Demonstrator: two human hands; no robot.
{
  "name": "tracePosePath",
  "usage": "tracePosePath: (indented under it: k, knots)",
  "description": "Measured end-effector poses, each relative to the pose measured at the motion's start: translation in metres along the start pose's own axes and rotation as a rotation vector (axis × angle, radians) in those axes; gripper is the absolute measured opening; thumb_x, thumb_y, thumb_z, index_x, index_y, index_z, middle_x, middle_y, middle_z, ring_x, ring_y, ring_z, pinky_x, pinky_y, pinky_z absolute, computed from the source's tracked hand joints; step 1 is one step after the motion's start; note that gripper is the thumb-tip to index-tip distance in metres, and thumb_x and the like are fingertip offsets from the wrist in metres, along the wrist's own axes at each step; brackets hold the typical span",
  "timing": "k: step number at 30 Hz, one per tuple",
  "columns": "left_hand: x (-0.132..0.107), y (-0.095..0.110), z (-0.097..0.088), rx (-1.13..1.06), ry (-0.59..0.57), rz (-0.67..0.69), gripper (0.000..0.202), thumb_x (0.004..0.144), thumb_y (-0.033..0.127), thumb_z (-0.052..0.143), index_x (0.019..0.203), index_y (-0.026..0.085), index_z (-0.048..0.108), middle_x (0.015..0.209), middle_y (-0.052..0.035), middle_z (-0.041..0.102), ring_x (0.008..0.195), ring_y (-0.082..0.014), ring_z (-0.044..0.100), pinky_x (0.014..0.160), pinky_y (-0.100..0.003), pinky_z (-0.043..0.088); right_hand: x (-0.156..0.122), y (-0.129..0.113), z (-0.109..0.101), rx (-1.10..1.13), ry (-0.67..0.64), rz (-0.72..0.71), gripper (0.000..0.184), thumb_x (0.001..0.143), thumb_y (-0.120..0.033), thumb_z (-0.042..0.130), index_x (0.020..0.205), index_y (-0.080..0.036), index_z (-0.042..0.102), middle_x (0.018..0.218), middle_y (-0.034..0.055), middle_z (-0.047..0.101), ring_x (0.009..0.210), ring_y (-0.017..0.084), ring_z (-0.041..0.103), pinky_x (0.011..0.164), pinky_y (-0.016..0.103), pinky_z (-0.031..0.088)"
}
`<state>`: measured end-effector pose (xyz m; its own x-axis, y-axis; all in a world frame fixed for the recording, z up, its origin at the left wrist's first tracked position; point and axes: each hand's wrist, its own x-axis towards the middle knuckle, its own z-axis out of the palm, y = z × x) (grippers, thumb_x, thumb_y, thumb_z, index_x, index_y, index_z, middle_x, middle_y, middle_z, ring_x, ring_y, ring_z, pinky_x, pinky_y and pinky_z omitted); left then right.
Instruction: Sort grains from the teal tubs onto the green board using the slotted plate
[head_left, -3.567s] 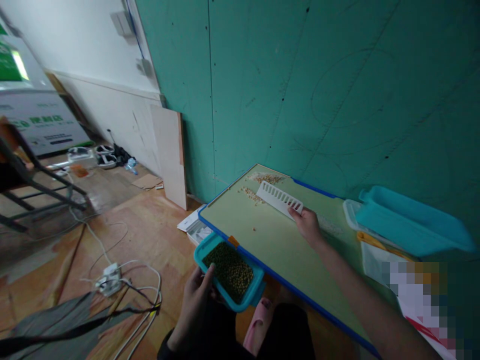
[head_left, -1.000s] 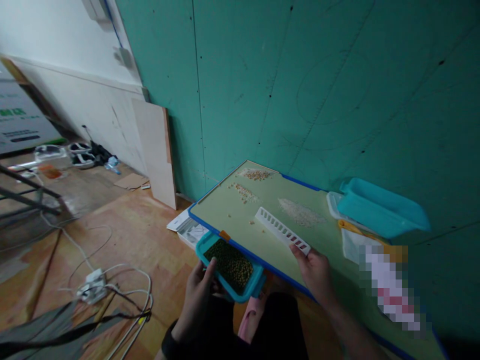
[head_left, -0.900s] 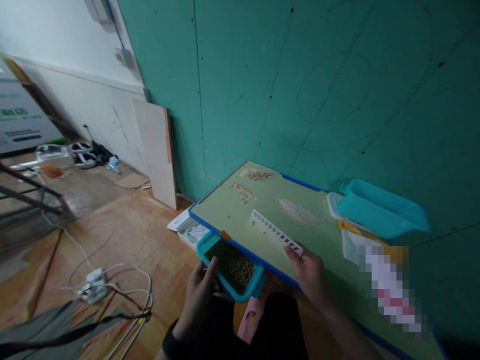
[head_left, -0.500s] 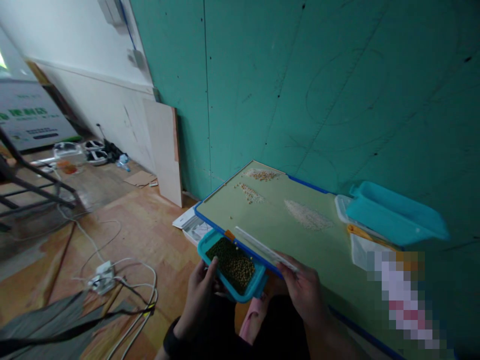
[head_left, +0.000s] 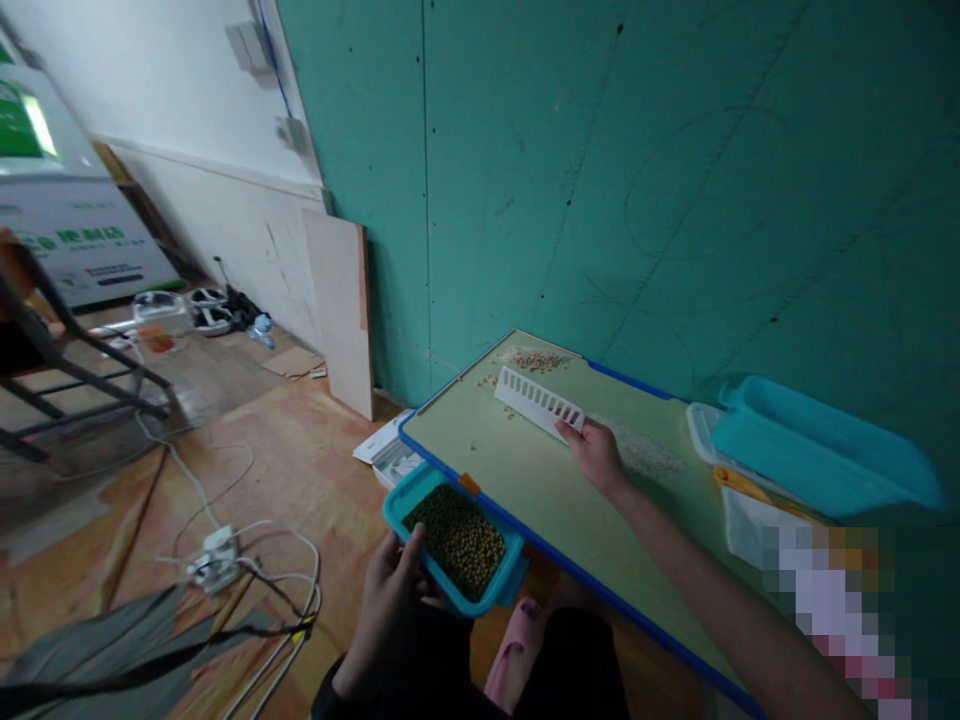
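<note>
My left hand (head_left: 394,575) grips the near-left side of a turquoise plastic container (head_left: 517,543), thumb over its rim. Inside lie dark green beans (head_left: 442,507) and yellow soybeans (head_left: 475,555). The container sits just below the table's front edge. My right hand (head_left: 596,450) is closed on one end of a white slotted plastic strip (head_left: 536,402), held over the table top (head_left: 517,480). Close to the strip are a few scattered soybeans (head_left: 486,381) and a patch of white rice-like grains (head_left: 649,450). Another pile of soybeans and white grains (head_left: 538,359) lies at the far corner.
A larger turquoise bin (head_left: 825,440) stands at the table's right by the green wall (head_left: 517,150), near a white tub with an orange-yellow rim (head_left: 757,525). An orange clip (head_left: 469,484) sits on the blue table edge. Cables and a power strip (head_left: 217,560) lie on the floor.
My right hand has moved from the table's front edge forward over the top, carrying the white strip to the scattered soybeans. My left hand still holds the container near the edge.
</note>
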<state>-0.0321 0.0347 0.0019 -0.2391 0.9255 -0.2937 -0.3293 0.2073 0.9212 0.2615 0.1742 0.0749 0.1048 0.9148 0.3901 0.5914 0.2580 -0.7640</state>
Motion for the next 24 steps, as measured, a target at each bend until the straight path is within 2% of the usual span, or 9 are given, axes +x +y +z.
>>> tracePosePath:
  k: [6,10,19,24]
  knots:
    - [0.002,-0.002,-0.001,0.003,0.005,-0.006,0.056,0.061,0.066,0.082,0.077,0.018,0.059,0.047,0.0088,0.05,0.037,-0.0095,0.051,0.037,-0.019,0.042,-0.002,-0.004,0.002,0.059,-0.071,-0.005,0.039,0.084,-0.051,0.059,0.093,-0.018,0.078,0.093,0.0102,0.079,0.09,0.028,0.074,0.083,0.038,0.057]
    - [0.001,-0.002,0.0,-0.024,-0.015,-0.036,0.053,0.064,0.063,0.081,0.083,0.018,0.06,0.049,0.0093,0.05,0.038,-0.0094,0.051,0.038,-0.02,0.043,-0.005,-0.011,0.003,0.123,-0.101,0.002,0.039,0.082,-0.053,0.063,0.093,-0.019,0.078,0.097,0.0098,0.079,0.095,0.029,0.073,0.089,0.041,0.056]
    - [0.004,-0.006,-0.002,-0.019,-0.02,-0.023,0.054,0.065,0.065,0.079,0.081,0.018,0.059,0.048,0.0089,0.051,0.036,-0.0107,0.051,0.036,-0.02,0.042,-0.027,-0.021,0.01,0.217,-0.18,0.011,0.04,0.085,-0.054,0.062,0.1,-0.021,0.078,0.098,0.0075,0.079,0.101,0.03,0.072,0.092,0.044,0.056]
    - [0.003,-0.004,0.001,-0.021,-0.028,0.002,0.053,0.068,0.065,0.077,0.082,0.018,0.058,0.047,0.0093,0.051,0.034,-0.0097,0.051,0.036,-0.019,0.041,-0.048,-0.023,0.013,0.167,-0.234,-0.014,0.036,0.09,-0.048,0.06,0.105,-0.021,0.077,0.088,0.0057,0.079,0.092,0.029,0.074,0.086,0.04,0.058]
